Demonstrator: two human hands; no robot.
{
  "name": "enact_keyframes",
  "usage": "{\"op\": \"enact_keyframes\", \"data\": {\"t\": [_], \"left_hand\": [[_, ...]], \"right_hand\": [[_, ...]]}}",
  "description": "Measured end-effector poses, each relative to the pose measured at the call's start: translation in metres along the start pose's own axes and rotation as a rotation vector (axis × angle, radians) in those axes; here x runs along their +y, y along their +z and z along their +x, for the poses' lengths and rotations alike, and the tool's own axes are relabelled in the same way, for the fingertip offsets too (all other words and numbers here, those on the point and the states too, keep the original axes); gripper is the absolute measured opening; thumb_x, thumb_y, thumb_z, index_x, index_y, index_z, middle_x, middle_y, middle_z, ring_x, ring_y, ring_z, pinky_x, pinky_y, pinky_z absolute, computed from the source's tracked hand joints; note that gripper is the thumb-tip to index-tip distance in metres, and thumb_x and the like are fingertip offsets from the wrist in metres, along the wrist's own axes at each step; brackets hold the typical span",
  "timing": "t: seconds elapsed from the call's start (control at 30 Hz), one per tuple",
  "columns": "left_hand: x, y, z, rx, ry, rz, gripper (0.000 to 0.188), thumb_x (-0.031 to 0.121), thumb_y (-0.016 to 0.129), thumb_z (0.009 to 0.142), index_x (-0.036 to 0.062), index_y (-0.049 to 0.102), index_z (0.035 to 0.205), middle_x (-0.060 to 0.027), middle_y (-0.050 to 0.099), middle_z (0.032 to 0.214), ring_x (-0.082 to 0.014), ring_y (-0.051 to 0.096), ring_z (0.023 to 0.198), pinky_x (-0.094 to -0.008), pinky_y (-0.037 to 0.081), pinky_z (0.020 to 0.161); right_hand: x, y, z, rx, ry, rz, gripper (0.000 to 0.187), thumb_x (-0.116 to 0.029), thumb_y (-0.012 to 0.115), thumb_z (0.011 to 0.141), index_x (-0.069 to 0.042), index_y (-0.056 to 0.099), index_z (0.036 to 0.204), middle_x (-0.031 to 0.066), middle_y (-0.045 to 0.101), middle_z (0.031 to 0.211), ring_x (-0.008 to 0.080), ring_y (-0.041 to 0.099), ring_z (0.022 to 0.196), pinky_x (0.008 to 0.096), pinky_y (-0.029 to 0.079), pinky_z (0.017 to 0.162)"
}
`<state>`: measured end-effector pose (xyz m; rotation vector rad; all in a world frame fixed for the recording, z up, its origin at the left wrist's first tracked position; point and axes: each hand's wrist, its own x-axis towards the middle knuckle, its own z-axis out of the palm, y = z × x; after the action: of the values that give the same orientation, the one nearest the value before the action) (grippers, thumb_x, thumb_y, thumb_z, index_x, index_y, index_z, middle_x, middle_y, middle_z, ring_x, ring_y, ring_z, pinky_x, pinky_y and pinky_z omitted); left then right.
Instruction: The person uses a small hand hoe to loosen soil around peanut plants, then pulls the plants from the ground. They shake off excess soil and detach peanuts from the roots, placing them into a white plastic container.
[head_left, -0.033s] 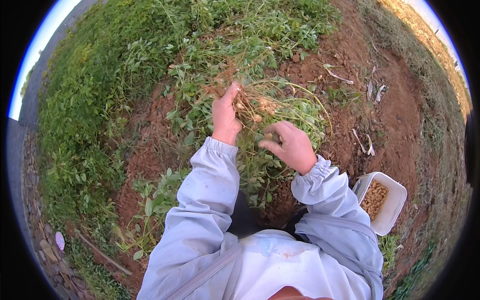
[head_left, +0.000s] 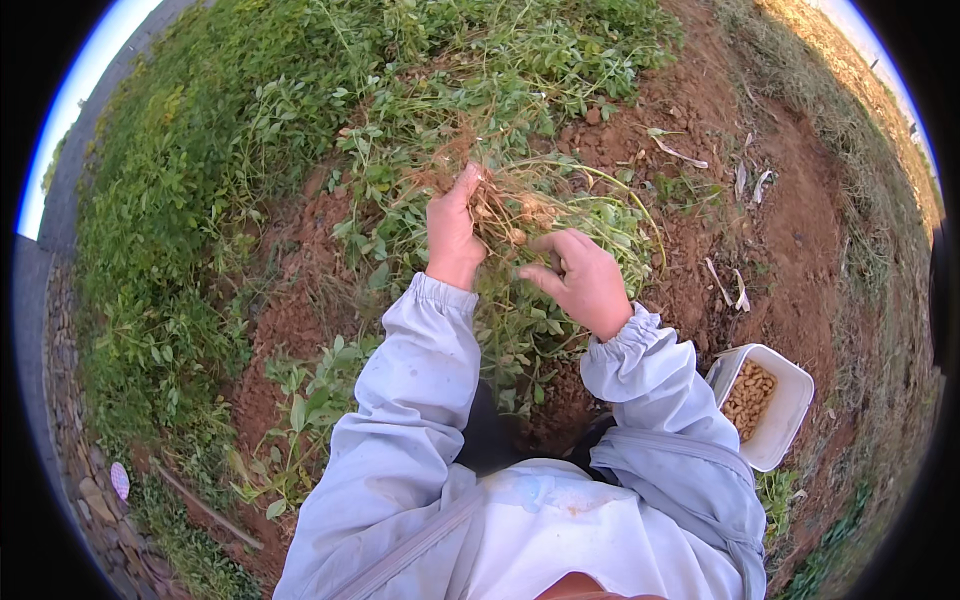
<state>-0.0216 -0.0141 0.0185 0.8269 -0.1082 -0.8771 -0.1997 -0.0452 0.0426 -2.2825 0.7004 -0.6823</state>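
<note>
My left hand point(head_left: 452, 238) is closed around an uprooted peanut plant point(head_left: 505, 205), thumb uppermost. Its thin brown roots stick up beyond the thumb, and several pale pods hang among them. The plant's leafy green stems trail off to the right. Close by on the right is my right hand point(head_left: 585, 282), just below the pods. Its thumb and curled forefinger stand apart, and I see nothing between them; the other fingers are partly hidden.
A white plastic tub point(head_left: 788, 405) partly filled with picked peanuts point(head_left: 750, 400) stands on the reddish soil point(head_left: 790, 260) by my right elbow. Leafy green plants point(head_left: 170, 280) grow thickly on the left and far side. A stick point(head_left: 210, 508) lies at the lower left.
My right hand has shifted slightly up and left, closer to the pods. My left hand keeps its hold, hardly moved.
</note>
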Motion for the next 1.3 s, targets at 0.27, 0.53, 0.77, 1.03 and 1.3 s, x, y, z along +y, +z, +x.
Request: {"op": "enact_keyframes", "data": {"t": [0.27,0.53,0.77,1.03,1.3], "left_hand": [[-0.010,0.008,-0.007,0.071,0.133,0.023,0.016,0.012,0.066,0.083,-0.0014,0.061,0.089,-0.0050,0.064,0.081,-0.0145,0.061,0.066,-0.0292,0.050,0.059],[-0.008,0.004,-0.006,0.041,0.089,0.005,0.017,0.012,0.067,0.082,-0.0008,0.062,0.092,-0.0045,0.064,0.082,-0.0130,0.060,0.066,-0.0283,0.050,0.057],[-0.011,0.008,-0.017,-0.046,0.120,0.085,0.024,0.010,0.069,0.080,-0.0026,0.059,0.098,-0.0068,0.064,0.086,-0.0142,0.062,0.071,-0.0298,0.051,0.063],[-0.011,0.016,-0.026,-0.115,0.182,0.106,0.023,0.009,0.069,0.080,-0.0024,0.060,0.098,-0.0068,0.064,0.087,-0.0137,0.061,0.072,-0.0288,0.051,0.064],[-0.020,0.013,-0.027,-0.155,0.183,0.195,0.022,0.011,0.070,0.079,-0.0022,0.062,0.095,-0.0042,0.064,0.085,-0.0109,0.059,0.071,-0.0262,0.048,0.062]], "right_hand": [[-0.014,0.000,0.011,-0.225,-0.010,0.076,0.024,-0.025,0.071,0.071,-0.004,0.061,0.076,0.0095,0.061,0.071,0.0277,0.061,0.065,0.0349,0.048,0.059],[0.015,-0.006,-0.020,-0.351,0.355,1.385,0.026,-0.025,0.052,0.083,-0.002,0.051,0.094,0.0092,0.055,0.077,0.0103,0.042,0.045,0.0215,0.027,0.034],[0.015,-0.014,0.023,-0.016,0.193,0.181,0.042,-0.026,0.066,0.080,0.000,0.053,0.111,0.0119,0.064,0.081,0.0235,0.062,0.069,0.0317,0.047,0.060],[0.015,-0.016,0.030,0.016,-0.022,-0.219,0.039,-0.031,0.068,0.075,-0.004,0.052,0.097,0.0167,0.064,0.082,0.0341,0.062,0.074,0.0413,0.049,0.062],[0.015,-0.022,0.025,-0.191,0.184,0.040,0.048,-0.034,0.069,0.072,0.005,0.054,0.095,0.0164,0.061,0.066,0.0337,0.062,0.062,0.0409,0.048,0.064]]}}
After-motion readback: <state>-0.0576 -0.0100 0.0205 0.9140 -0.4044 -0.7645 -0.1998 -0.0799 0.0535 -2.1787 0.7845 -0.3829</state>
